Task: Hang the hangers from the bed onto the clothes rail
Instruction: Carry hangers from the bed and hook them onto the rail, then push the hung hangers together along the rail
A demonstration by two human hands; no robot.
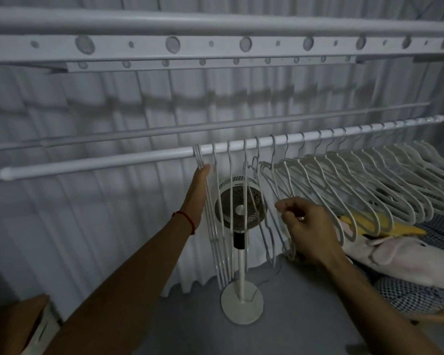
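Hangers (344,180) crosswise on level rail (100,163)

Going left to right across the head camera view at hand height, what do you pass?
Cardboard box → left hand → pedestal fan → right hand → row of white hangers on the clothes rail → yellow cloth.

1. White hangers (344,180) crowd the clothes rail (100,162).
2. The left hand (198,190), flat, presses against the leftmost hangers.
3. The right hand (305,226) pinches a hanger's lower edge.
4. A pedestal fan (240,208) stands behind them.
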